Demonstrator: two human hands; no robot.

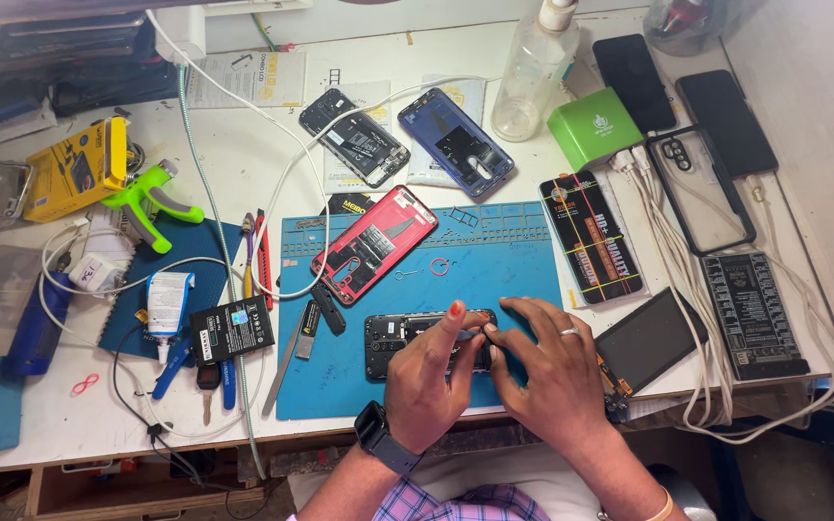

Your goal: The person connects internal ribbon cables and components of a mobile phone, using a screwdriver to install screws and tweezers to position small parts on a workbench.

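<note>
I am pressing both hands onto the opened black phone lying on the blue repair mat: left hand steadying, right hand pinching at its edge; it looks light, rigid, fragile inside, best held by its frame

Single head view looks steeply down, fairly near, onto the workbench

A yellow box lies far left; a green box far right; a black striped package beside the blue mat's right edge.
</note>
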